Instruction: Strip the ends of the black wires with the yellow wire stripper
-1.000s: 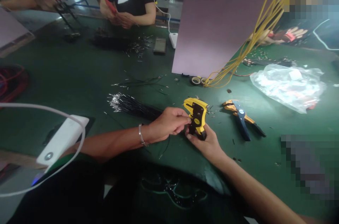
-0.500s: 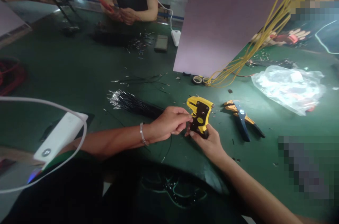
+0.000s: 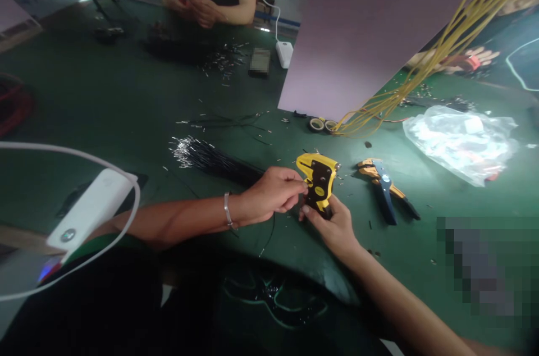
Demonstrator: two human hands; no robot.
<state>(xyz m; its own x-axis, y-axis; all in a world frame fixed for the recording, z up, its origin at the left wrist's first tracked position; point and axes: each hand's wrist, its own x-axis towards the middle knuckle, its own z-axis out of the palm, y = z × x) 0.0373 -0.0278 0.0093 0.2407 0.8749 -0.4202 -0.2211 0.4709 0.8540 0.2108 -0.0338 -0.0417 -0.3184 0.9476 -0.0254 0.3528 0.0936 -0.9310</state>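
Observation:
My right hand (image 3: 334,225) is wrapped round the lower end of a yellow and black wire stripper (image 3: 321,182), held upright above the table. My left hand (image 3: 283,190) is pinched closed, its fingertips against the tool's left side. A thin black wire (image 3: 272,229) trails below the left hand; its end at the fingertips is too small to make out. Behind and left of that hand lies a thick bundle of black wires (image 3: 210,158) with bright stripped ends. A second stripper, orange and dark blue (image 3: 385,185), rests on the table to the right.
A clear plastic bag (image 3: 461,142) lies at the right. Yellow wires (image 3: 404,89) hang by a pale panel (image 3: 341,30), with tape rolls (image 3: 316,124) at its foot. A white power bank (image 3: 92,207) with a cable is at left. Across the table, a person's hands (image 3: 202,10) hold a red-handled tool.
The view has shifted slightly. My left fingertips have moved a little to the right against the stripper. My right hand keeps its hold, and the tools on the table lie as before.

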